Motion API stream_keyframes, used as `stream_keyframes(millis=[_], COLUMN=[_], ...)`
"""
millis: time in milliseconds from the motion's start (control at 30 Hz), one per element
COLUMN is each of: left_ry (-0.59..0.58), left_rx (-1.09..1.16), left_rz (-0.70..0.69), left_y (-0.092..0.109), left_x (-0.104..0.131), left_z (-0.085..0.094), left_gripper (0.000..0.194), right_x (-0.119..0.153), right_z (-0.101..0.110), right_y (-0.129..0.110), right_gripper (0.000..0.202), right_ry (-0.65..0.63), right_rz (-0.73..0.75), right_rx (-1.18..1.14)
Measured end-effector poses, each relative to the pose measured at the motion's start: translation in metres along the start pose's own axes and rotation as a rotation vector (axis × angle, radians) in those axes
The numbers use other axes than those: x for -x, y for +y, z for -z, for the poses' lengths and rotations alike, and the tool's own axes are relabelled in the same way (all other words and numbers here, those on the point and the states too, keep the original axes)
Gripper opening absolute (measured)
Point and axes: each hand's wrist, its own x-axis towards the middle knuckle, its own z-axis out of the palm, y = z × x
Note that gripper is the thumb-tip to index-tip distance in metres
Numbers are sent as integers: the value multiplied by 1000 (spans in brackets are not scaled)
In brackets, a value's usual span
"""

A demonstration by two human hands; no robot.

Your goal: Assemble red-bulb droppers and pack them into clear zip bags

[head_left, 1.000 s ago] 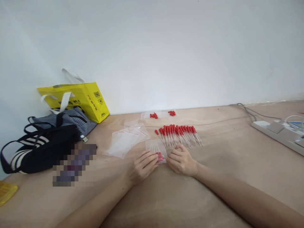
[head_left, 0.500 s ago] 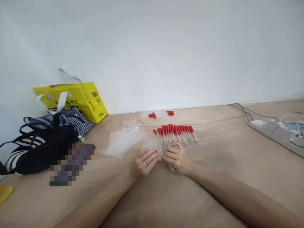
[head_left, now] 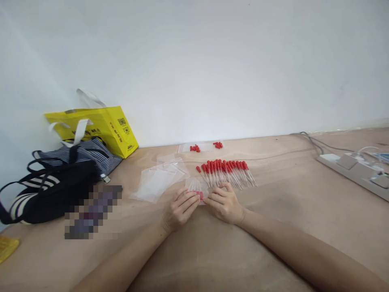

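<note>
Between my hands is a small clear bag [head_left: 197, 185] with several droppers inside, their red bulbs toward me and their clear stems pointing away. My left hand [head_left: 181, 207] is closed on the bag's left near side, fingers over some bulbs. At its right near edge my right hand [head_left: 224, 204] pinches the bag, with fingers curled. Just beyond my right hand lies a row of red-topped droppers [head_left: 226, 170]. Flat clear bags [head_left: 159, 180] overlap to the left. Near the wall, two groups of red-topped droppers [head_left: 195, 149] rest in clear bags, bulbs apart.
At the left are a yellow bag [head_left: 106, 127], a striped bag [head_left: 91, 156], a black bag [head_left: 69, 186] and a blurred-out flat object [head_left: 94, 213]. A white power strip [head_left: 355, 172] with plugs and cables lies at the right.
The droppers' red bulbs in the held bag show more between my hands. My right hand has shifted slightly left, and the held bag has moved a little.
</note>
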Motion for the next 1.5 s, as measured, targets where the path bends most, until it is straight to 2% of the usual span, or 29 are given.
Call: stream_keyframes(millis=[433, 733, 933, 1167, 1300, 1500], left_ry=[35, 66, 41, -21, -37, -56], left_rx=[58, 79, 60, -53, -117, -19], left_rz=[53, 80, 74, 4, 22, 63], left_y=[-1, 4, 4, -4, -12, -16], left_x=[-2, -3, -2, 4, 10, 19], left_z=[6, -2, -1, 13, 25, 29], left_gripper=[14, 14, 15, 21, 18, 13], right_x=[-6, -8, -4, -3, 0, 2], right_z=[2, -2, -1, 0, 0, 2], right_y=[-4, -5, -3, -3, 0, 1], right_gripper=[17, 18, 21, 22, 21, 18], right_ry=[45, 68, 24, 25, 33, -33], right_rz=[-54, -19, -52, -61, -80, -73], right_rx=[-22, -43, -9, -61, -100, -106])
